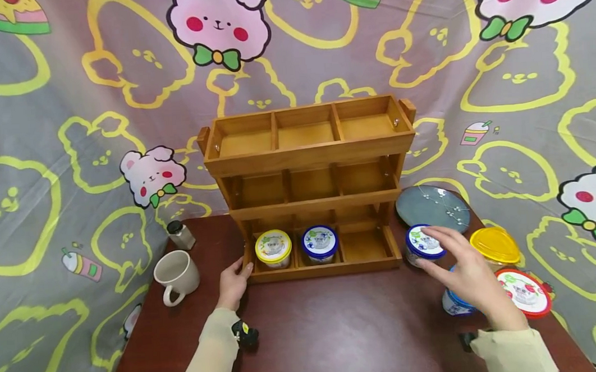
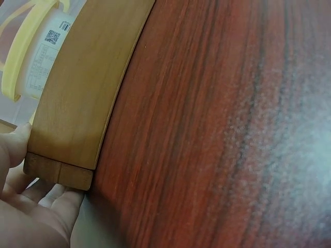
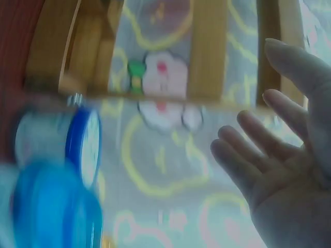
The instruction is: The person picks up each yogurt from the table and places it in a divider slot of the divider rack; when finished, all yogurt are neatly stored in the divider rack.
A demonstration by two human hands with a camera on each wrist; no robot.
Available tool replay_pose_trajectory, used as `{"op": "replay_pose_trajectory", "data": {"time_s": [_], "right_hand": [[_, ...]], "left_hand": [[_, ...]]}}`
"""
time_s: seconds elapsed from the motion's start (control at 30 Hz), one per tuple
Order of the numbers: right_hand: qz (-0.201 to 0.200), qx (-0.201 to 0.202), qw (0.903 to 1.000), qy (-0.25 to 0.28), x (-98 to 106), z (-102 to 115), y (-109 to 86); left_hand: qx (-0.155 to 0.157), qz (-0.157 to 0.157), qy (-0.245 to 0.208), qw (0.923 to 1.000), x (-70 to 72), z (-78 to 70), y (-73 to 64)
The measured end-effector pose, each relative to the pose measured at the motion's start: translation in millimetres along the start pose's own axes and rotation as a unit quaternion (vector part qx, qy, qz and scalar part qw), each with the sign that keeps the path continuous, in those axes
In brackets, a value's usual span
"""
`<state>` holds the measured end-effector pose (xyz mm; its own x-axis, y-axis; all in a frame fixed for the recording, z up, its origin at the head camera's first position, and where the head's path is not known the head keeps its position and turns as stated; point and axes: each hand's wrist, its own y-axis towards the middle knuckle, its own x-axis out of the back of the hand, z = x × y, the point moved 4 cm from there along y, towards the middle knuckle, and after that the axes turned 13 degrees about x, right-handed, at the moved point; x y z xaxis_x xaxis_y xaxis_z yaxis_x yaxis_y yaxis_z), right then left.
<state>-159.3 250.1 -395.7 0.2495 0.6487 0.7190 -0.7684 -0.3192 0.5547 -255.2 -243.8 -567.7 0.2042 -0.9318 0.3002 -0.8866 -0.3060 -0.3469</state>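
Observation:
A three-tier wooden rack (image 1: 319,204) stands at the back of the table. My left hand (image 1: 232,285) grips its lower left corner, thumb on one side and fingers beneath the end in the left wrist view. In the bottom tier sit a yellow-lidded tub (image 1: 273,249) on the left and a blue-lidded tub (image 1: 319,244) in the middle. Beside the rack's right end is another blue-lidded tub (image 1: 425,242). Near it hovers my right hand (image 1: 469,275), fingers spread and holding nothing in the right wrist view (image 3: 279,165). A light-blue tub (image 1: 455,304) is partly hidden under that hand.
At right stand a tub with a domed yellow lid (image 1: 494,246) and a red-rimmed tub (image 1: 523,293). A grey-blue plate (image 1: 420,205) lies behind them. A beige mug (image 1: 181,271) and a small black-capped shaker (image 1: 181,236) stand at left. Patterned cloth (image 1: 290,40) surrounds the table.

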Motion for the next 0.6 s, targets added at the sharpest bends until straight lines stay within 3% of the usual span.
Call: {"op": "replay_pose_trajectory", "data": {"time_s": [0.1,0.27,0.4,0.6], "right_hand": [[-0.008,-0.037,0.999,-0.023,22,-7,-20.9],[0.015,-0.086,0.9947,-0.055,45,-27,-40.4],[0.046,-0.083,0.9933,-0.067,55,-45,-39.3],[0.117,-0.074,0.9886,-0.059,63,-66,-20.7]], "left_hand": [[0.003,-0.001,0.0,1.0,1.1,0.6,0.1],[0.007,0.0,0.001,1.0,2.6,-0.4,0.9],[0.002,0.003,0.002,1.0,2.2,-0.6,2.0],[0.003,0.014,-0.003,0.9999,-0.1,-0.5,-2.6]]}}
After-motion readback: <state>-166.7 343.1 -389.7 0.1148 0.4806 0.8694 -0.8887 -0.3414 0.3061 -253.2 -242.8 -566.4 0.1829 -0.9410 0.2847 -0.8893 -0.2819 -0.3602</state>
